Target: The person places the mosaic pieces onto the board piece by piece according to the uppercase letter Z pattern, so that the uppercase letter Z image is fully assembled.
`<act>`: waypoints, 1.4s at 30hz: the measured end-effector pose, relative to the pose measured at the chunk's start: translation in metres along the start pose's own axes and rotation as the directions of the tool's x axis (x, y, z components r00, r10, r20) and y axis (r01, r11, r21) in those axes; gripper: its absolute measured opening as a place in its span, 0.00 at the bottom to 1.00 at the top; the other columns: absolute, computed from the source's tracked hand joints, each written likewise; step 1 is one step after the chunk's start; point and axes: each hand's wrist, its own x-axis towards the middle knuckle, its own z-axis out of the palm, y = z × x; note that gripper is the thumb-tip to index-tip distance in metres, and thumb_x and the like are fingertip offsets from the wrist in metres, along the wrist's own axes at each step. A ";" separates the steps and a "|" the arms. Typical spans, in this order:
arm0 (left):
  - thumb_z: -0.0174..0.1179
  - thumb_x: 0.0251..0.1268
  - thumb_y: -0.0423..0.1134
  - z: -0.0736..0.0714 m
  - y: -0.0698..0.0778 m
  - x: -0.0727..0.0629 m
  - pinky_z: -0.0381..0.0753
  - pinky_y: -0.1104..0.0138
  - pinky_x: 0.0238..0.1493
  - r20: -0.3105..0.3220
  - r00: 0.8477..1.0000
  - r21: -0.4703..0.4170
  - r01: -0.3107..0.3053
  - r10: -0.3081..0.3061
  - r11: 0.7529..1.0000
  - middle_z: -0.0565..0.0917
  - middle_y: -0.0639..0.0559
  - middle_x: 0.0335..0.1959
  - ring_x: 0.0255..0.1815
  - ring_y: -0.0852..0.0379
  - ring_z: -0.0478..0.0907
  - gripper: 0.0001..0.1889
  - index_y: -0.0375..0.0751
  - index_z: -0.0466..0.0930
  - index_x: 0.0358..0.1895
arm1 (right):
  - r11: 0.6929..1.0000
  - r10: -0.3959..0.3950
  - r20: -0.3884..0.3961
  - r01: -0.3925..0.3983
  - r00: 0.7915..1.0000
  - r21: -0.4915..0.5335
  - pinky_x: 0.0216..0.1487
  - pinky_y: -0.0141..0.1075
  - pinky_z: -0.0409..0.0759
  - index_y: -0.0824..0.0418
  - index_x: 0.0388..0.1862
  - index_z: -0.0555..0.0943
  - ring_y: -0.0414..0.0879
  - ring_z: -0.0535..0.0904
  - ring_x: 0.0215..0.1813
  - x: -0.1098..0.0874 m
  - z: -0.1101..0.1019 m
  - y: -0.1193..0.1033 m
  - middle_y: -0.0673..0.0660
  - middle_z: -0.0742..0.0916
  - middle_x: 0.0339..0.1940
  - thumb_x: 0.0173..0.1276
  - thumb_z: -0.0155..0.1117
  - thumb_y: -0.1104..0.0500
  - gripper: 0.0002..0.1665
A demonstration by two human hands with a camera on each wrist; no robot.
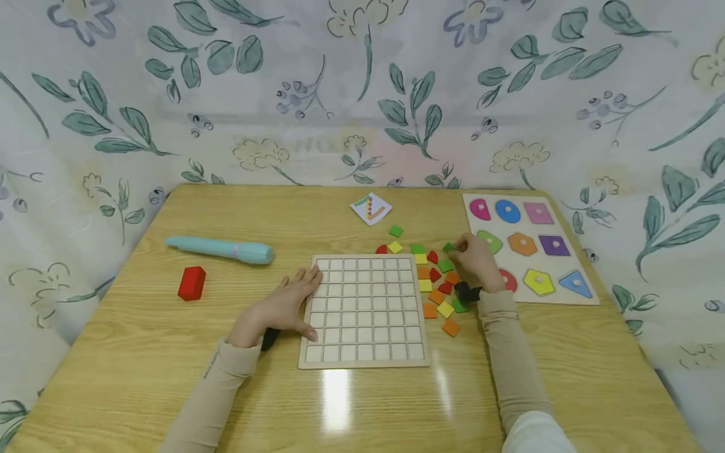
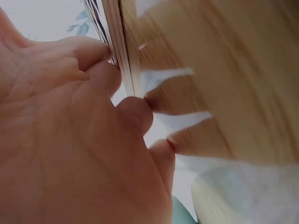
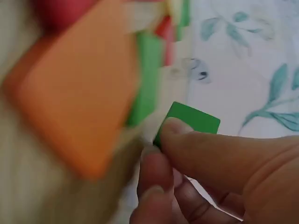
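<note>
A wooden grid board (image 1: 365,311) with pale square cells lies at the middle of the table. My left hand (image 1: 286,305) rests on its left edge, thumb and fingers spread; the left wrist view shows the fingertips against the board's side (image 2: 122,51). Between thumb and fingertips my right hand (image 1: 476,258) pinches a green square tile (image 3: 196,120), right of the board. Around that hand lie loose tiles: an orange tile (image 3: 79,88), a yellow tile (image 1: 445,309), a red tile (image 1: 435,275) and several others in the same colours.
Behind the board lies a small printed card (image 1: 370,208). A shape puzzle board (image 1: 578,267) with knobbed pieces sits at the right. On the left are a light blue pen-shaped object (image 1: 221,249) and a red block (image 1: 192,283). A floral cloth (image 1: 340,94) hangs behind the table.
</note>
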 end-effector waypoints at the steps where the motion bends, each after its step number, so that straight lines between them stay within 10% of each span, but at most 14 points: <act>1: 0.75 0.39 0.57 0.000 0.000 0.000 0.35 0.35 0.74 -0.001 1.000 0.013 0.002 -0.002 1.000 0.36 0.37 0.79 0.79 0.33 0.32 0.67 0.31 0.39 0.77 | 1.000 -0.005 -0.012 0.005 1.000 0.008 0.52 0.50 0.77 0.72 0.50 0.74 0.61 0.78 0.48 0.001 0.000 -0.003 0.70 0.81 0.46 0.70 0.59 0.61 0.16; 8: 0.75 0.41 0.56 -0.002 0.003 -0.004 0.35 0.36 0.74 -0.013 0.999 0.038 0.051 -0.051 0.998 0.37 0.37 0.79 0.79 0.34 0.32 0.66 0.30 0.39 0.77 | 0.989 -0.053 0.012 0.050 0.999 0.141 0.35 0.34 0.77 0.69 0.53 0.78 0.54 0.81 0.38 0.014 0.018 -0.041 0.67 0.84 0.45 0.73 0.55 0.57 0.17; 22: 0.73 0.41 0.58 0.004 0.016 0.012 0.34 0.36 0.74 0.011 0.999 0.036 0.042 -0.042 0.998 0.35 0.40 0.80 0.79 0.35 0.30 0.66 0.33 0.39 0.77 | 0.968 -0.211 0.144 0.187 0.967 0.168 0.39 0.34 0.77 0.65 0.49 0.81 0.49 0.80 0.40 0.017 0.091 -0.131 0.61 0.85 0.41 0.70 0.58 0.58 0.14; 33: 0.73 0.42 0.58 0.006 0.014 0.007 0.33 0.36 0.74 0.002 0.999 0.045 0.053 -0.053 0.998 0.35 0.40 0.80 0.79 0.35 0.30 0.66 0.33 0.38 0.77 | 0.954 -0.263 0.160 0.281 0.952 -0.108 0.30 0.30 0.72 0.58 0.40 0.85 0.42 0.77 0.31 0.010 0.127 -0.155 0.54 0.87 0.34 0.68 0.63 0.56 0.08; 42: 0.73 0.42 0.58 0.005 0.014 -0.001 0.33 0.36 0.75 -0.005 0.997 0.035 0.078 -0.078 0.996 0.36 0.39 0.80 0.79 0.35 0.30 0.66 0.33 0.39 0.77 | 0.966 -0.249 0.141 0.237 0.958 0.100 0.37 0.32 0.77 0.59 0.47 0.84 0.46 0.82 0.40 0.019 0.122 -0.146 0.56 0.87 0.42 0.70 0.60 0.56 0.12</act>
